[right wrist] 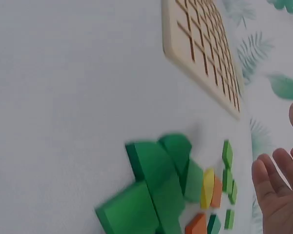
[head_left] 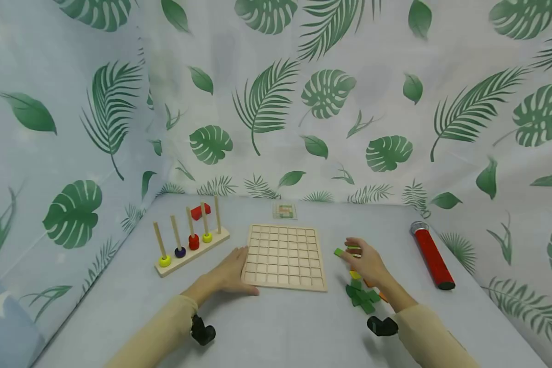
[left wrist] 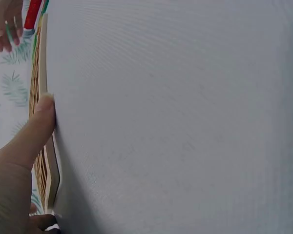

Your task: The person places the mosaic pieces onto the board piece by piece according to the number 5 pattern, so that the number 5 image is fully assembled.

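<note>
In the head view my left hand (head_left: 229, 273) rests at the near left corner of a wooden grid board (head_left: 285, 257). The thumb lies straight along its front edge, and the left wrist view shows the thumb (left wrist: 36, 124) touching the board's side (left wrist: 44, 73). The other fingers are mostly hidden there. Right of the board, my right hand (head_left: 367, 260) hovers over small coloured tiles, its fingers loosely bent and holding nothing. Below it are dark green tiles (right wrist: 156, 180), a yellow tile (right wrist: 207, 187), orange tiles (right wrist: 197, 224) and light green tiles (right wrist: 227, 180).
A wooden peg stand (head_left: 195, 252) with coloured beads stands left of the board, a red block (head_left: 200, 211) behind it. Behind the board lies a small printed card (head_left: 284, 210). A red flashlight (head_left: 433, 258) lies at the right. Leaf-patterned cloth (head_left: 276, 102) encloses the table.
</note>
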Available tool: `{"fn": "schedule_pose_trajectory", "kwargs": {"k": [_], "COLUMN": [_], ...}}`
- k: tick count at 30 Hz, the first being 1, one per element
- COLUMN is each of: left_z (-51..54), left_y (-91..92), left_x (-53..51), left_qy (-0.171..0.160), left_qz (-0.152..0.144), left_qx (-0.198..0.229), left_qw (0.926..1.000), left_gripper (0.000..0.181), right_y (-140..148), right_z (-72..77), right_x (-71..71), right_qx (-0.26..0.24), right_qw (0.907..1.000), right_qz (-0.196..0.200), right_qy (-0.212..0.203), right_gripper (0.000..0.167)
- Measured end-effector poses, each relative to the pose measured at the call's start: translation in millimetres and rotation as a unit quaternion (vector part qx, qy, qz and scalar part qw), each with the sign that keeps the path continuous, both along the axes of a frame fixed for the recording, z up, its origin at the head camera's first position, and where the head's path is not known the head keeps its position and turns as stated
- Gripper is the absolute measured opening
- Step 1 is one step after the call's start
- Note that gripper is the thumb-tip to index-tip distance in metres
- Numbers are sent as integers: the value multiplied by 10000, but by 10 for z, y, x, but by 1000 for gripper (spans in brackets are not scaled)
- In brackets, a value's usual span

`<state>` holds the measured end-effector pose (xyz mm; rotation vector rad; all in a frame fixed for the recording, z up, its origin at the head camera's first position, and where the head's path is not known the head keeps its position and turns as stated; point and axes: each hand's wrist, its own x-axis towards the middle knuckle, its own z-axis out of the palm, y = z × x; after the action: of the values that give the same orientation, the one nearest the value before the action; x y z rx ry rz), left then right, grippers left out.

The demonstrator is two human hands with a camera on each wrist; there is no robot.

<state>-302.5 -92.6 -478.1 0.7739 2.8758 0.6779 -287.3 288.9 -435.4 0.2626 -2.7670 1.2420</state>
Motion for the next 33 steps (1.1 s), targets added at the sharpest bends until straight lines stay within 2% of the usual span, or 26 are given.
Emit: {"fn": "schedule_pose_trajectory", "kwargs": {"k": [5,10,14,22,26,29,33], "left_z": [29,49,47,27,-35,-48,-55], "left_y": [-14,-4,-1,3,-9,3,-12], "left_x": [-20,-30,-9,3,24,32,36], "left_qy": [-161,-213,-297,-393,-410,-384,-302], "left_qz": [48,85,129,199,232,220,180], "left_qx": [345,408,381,458,440,454,480], "left_qw": [9993,9989,9987,9980,9979,9980,9982], "left_gripper": [118,117,117,116,116,116,115], "right_y": [238,517,651,662,617,587,526], "right_z": [20,-13,-56,-117,-167,-188,-223], "right_x": [-64,-101,-121,-260,-361,-445,-517], "right_qx": [128,504,655,756,969,1261,1454], "right_qw": [9978,9906,9902,9895,9848,9775,9750], "right_qz": [-644,-1263,-1202,-1169,-1132,-1183,-1295], "right_qy": [-66,-140,-263,-383,-889,-1211,-1068], "right_gripper": [53,47,43,38,44,45,32]}}
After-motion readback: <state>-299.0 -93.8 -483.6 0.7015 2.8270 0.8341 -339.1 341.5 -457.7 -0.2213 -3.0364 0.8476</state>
